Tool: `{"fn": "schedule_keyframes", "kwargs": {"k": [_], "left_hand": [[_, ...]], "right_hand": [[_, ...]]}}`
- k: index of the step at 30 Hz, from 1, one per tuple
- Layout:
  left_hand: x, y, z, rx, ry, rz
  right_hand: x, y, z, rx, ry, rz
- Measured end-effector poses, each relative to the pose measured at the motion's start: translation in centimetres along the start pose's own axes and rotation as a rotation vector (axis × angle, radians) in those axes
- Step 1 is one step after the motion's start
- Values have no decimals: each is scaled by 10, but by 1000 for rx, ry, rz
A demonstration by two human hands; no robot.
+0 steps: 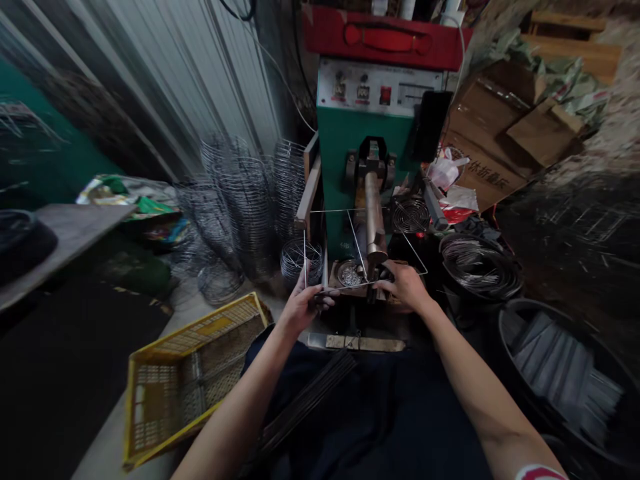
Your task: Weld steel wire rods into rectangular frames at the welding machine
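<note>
A rectangular wire frame with a rod across its middle is held level in front of a green spot welder. My left hand is closed around the frame's near left corner. My right hand pinches the near side, right beside the tip of the thick metal electrode arm. The electrode hangs over the near rod; whether it touches is unclear. Behind that rod lies a round dish of small shiny bits. Across my lap rests a bundle of thin dark rods.
A yellow plastic crate sits at my left, before tall stacks of round wire racks. To the right are a wire coil and a black tub of grey strips. Cardboard boxes stand behind.
</note>
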State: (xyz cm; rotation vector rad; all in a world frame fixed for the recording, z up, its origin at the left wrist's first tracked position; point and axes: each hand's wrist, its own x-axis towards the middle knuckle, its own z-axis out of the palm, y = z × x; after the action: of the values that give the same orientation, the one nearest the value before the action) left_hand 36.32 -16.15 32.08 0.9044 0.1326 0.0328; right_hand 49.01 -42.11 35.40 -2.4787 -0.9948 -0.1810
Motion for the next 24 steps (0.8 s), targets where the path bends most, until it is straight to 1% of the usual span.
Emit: {"fn": "schedule_keyframes", "kwargs": {"k": [2, 3, 5, 7, 8, 9, 11, 14, 16, 20, 24], "left_hand": [[0, -1, -1, -8, -5, 4], [0, -1, -2, -10, -11, 4], [1, -3, -2, 0, -27, 0], [1, -5, -1, 20, -45, 3], [1, -5, 0, 24, -49, 10], [2, -5, 1, 22, -49, 18], [3, -4, 2, 8, -41, 29], [3, -4, 0, -4, -33, 29], [3, -5, -4, -7, -36, 28], [3, -9, -10, -25, -50, 31], [5, -11, -13, -48, -55, 20]], "right_hand": [[4, 2, -3, 48, -5, 4], [7, 4, -5, 102, -40, 3], [18, 9, -10, 285, -194, 21], [33, 12, -11, 494, -370, 96], [41, 12, -11, 559, -428, 148], [50, 11, -9, 587, -456, 193], [64, 7, -5, 569, -455, 220], [75, -2, 1, 555, -411, 168], [74, -8, 2, 583, -388, 165], [66, -16, -1, 635, -397, 194], [63, -19, -3, 631, -383, 198]]}}
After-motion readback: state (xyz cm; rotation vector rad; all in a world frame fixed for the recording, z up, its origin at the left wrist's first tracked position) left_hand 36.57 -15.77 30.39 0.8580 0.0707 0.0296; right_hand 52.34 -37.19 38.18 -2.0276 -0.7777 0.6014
